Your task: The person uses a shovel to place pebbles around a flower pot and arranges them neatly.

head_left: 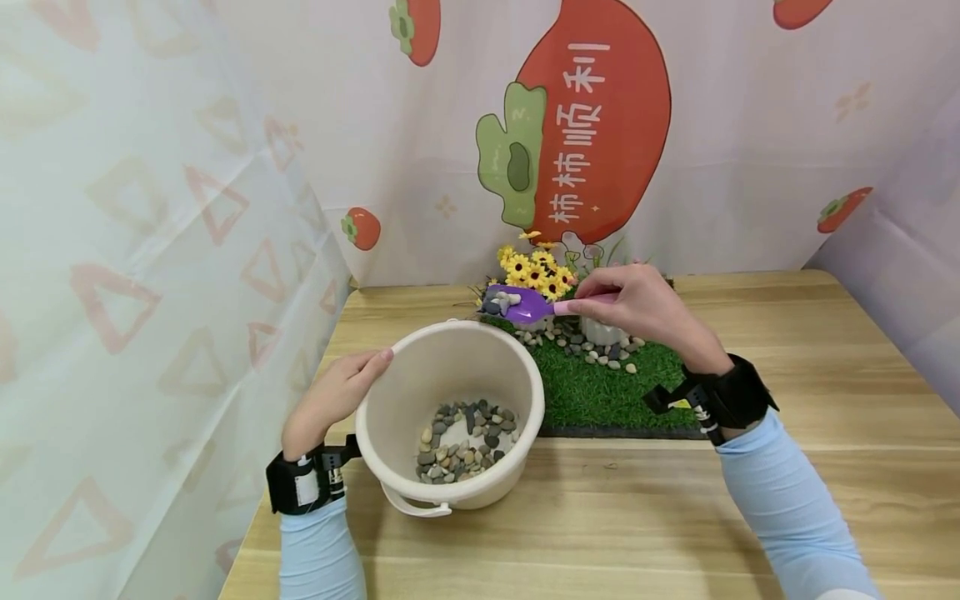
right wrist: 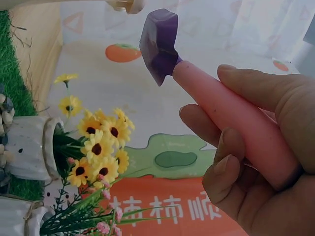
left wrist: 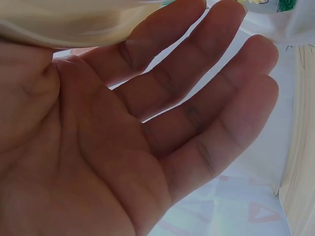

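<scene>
My left hand [head_left: 341,392] holds the left rim of a cream bucket [head_left: 536,396], its thumb over the edge and its long fingers loosely extended outside; the left wrist view shows the palm [left wrist: 108,147] beside the bucket's wall [left wrist: 74,24]. Several grey and tan pebbles [head_left: 468,454] lie on the bucket's bottom. My right hand [head_left: 633,300] grips the pink handle [right wrist: 236,123] of a small shovel. Its purple blade [head_left: 531,307] carries a few dark and pale pebbles [head_left: 498,300], raised just beyond the bucket's far right rim. The right wrist view shows the blade [right wrist: 160,44] from underneath.
Behind the shovel stand yellow flowers [head_left: 532,271] and a white pot [head_left: 602,332] on a green turf mat [head_left: 600,400]. More pebbles [head_left: 615,354] lie around the pots. The wooden table [head_left: 637,517] meets a printed cloth backdrop [head_left: 420,167].
</scene>
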A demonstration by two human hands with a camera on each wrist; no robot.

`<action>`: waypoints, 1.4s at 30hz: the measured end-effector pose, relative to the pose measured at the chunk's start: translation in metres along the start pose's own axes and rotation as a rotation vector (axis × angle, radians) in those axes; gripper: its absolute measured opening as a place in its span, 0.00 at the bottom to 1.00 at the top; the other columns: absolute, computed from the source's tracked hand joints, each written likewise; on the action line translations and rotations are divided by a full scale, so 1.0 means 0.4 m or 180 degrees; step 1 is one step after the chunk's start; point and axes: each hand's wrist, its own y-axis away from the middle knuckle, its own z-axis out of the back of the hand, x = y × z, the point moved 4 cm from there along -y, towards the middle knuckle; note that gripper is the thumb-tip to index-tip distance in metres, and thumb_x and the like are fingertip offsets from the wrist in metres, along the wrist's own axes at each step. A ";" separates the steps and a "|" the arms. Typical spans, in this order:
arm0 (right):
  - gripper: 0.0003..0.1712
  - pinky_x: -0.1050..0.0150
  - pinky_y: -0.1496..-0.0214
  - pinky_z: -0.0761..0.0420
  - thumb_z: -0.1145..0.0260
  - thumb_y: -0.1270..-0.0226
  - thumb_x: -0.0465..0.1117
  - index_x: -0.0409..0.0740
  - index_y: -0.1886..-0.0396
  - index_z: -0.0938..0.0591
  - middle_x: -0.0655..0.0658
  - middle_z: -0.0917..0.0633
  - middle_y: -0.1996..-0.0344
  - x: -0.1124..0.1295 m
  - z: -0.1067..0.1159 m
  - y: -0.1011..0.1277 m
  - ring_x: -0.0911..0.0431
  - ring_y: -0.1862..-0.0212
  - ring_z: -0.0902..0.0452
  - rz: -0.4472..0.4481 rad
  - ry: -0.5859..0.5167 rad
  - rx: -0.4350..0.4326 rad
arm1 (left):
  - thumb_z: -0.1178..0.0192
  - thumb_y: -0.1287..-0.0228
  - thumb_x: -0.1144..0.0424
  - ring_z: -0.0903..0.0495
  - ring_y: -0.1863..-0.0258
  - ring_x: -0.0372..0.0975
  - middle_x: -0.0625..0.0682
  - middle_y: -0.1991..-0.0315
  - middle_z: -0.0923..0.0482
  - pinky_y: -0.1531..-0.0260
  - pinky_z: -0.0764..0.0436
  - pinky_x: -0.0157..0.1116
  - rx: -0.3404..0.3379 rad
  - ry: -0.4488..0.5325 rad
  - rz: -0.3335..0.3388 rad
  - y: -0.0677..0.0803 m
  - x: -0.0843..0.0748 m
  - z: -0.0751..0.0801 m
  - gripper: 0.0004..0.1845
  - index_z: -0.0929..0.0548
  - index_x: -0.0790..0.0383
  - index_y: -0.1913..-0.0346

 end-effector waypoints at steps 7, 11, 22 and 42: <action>0.15 0.58 0.67 0.28 0.33 0.37 0.60 0.61 0.56 0.14 0.55 0.16 0.65 -0.250 -0.076 -0.030 0.61 0.66 0.26 -0.0107 0.0007 0.0052 | 0.59 0.21 0.48 0.15 0.61 0.38 0.52 0.61 0.13 0.57 0.19 0.37 0.0030 0.0033 -0.0016 0.002 -0.002 0.000 0.24 0.15 0.59 0.51; 0.16 0.59 0.59 0.28 0.34 0.37 0.63 0.63 0.56 0.15 0.56 0.17 0.65 -0.254 -0.085 -0.024 0.61 0.66 0.29 -0.0198 0.0019 0.0087 | 0.58 0.21 0.49 0.15 0.61 0.39 0.53 0.60 0.13 0.57 0.19 0.36 0.0043 0.0051 -0.0028 0.002 -0.002 -0.001 0.23 0.16 0.59 0.49; 0.16 0.53 0.69 0.27 0.36 0.38 0.67 0.67 0.57 0.17 0.58 0.17 0.64 -0.316 -0.158 -0.003 0.61 0.65 0.26 -0.0590 0.0063 0.0139 | 0.59 0.20 0.49 0.14 0.62 0.38 0.53 0.60 0.13 0.59 0.19 0.36 0.0019 0.0023 -0.0071 0.002 -0.007 0.002 0.24 0.16 0.60 0.49; 0.19 0.54 0.69 0.27 0.39 0.33 0.64 0.57 0.59 0.16 0.48 0.17 0.69 -0.239 -0.216 0.022 0.54 0.71 0.26 -0.0674 -0.0063 0.0019 | 0.60 0.21 0.47 0.14 0.62 0.38 0.51 0.61 0.12 0.58 0.19 0.37 0.0042 0.0016 -0.0022 0.001 -0.006 -0.002 0.25 0.16 0.58 0.48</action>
